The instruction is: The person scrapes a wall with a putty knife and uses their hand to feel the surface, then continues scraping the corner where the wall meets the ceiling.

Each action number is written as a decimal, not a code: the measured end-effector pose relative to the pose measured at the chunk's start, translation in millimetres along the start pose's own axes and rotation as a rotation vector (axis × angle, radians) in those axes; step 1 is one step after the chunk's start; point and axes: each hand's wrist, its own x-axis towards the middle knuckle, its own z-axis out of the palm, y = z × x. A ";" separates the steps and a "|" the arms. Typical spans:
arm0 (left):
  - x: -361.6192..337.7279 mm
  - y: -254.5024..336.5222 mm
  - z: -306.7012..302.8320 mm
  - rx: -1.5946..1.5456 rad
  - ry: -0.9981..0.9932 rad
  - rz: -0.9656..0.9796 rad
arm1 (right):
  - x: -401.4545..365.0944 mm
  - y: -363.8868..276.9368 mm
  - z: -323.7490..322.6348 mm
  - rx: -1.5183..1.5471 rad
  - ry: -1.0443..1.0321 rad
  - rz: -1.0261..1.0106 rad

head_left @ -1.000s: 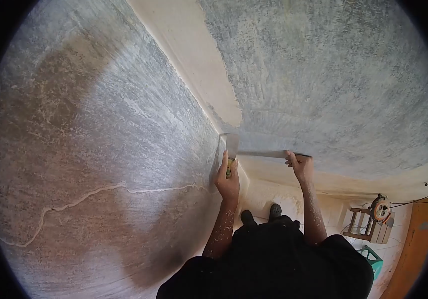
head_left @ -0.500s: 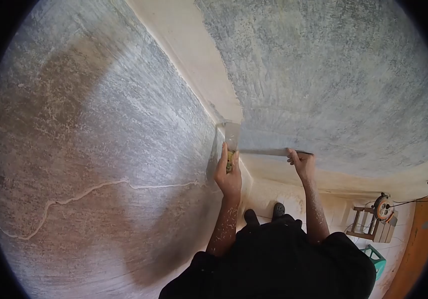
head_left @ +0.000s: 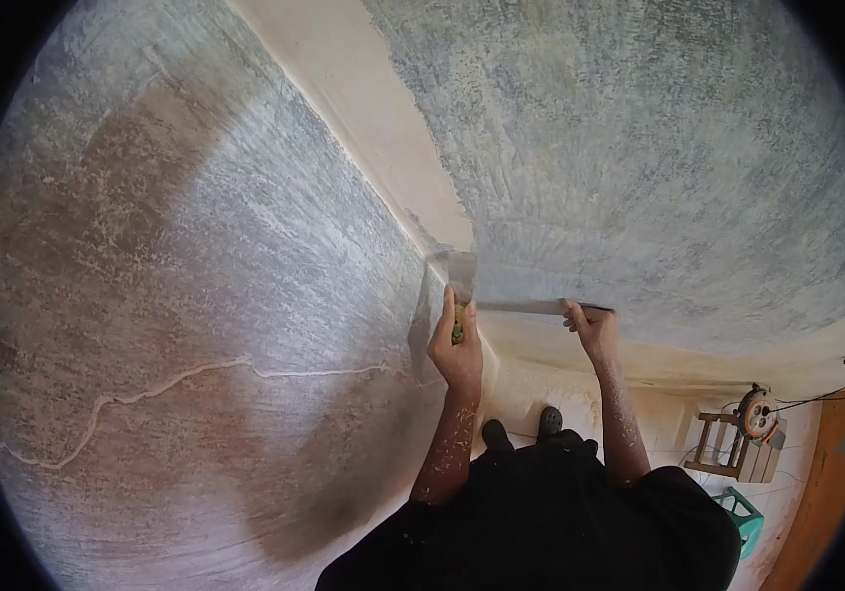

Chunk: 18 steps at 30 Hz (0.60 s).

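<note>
My left hand (head_left: 457,353) grips a scraper by its yellow-green handle (head_left: 459,323), fingers wrapped around it. The flat scraper blade (head_left: 462,268) lies against the wall beside the inner corner, right at the lower end of a pale strip (head_left: 383,108) of coating. Farther right, my right hand (head_left: 595,331) pinches a thin, dark, flat-edged tool (head_left: 597,307) close to the same wall. A dark narrow band, like a shadow, runs from this hand toward the scraper. Pale flecks cover both forearms.
The left wall (head_left: 285,236) is scraped grey with a pale wavy filled line (head_left: 181,374). On the floor at right are a wooden stool (head_left: 728,448), a cable reel (head_left: 757,414) and a green plastic stool (head_left: 743,522). An orange-brown panel (head_left: 826,492) stands at the right edge.
The view has shifted slightly. The scraper blade sits a little lower in view, still at the pale strip's lower end. Both hands keep their grips.
</note>
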 end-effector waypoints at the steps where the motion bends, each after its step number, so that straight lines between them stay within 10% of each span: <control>1: 1.0 3.0 -0.2 0.010 0.037 0.058 | -3.6 2.6 -0.1 -0.009 0.001 0.002; 8: -6.0 -31.1 1.0 0.079 0.090 0.156 | -2.1 -6.9 -2.2 0.005 0.001 -0.008; 14: 57.7 77.1 -18.7 0.018 0.158 0.160 | -3.0 -9.9 -5.3 -0.010 -0.019 -0.011; 18: -20.0 -30.2 11.8 -0.013 0.050 0.133 | -1.3 3.5 -3.6 0.002 -0.005 0.020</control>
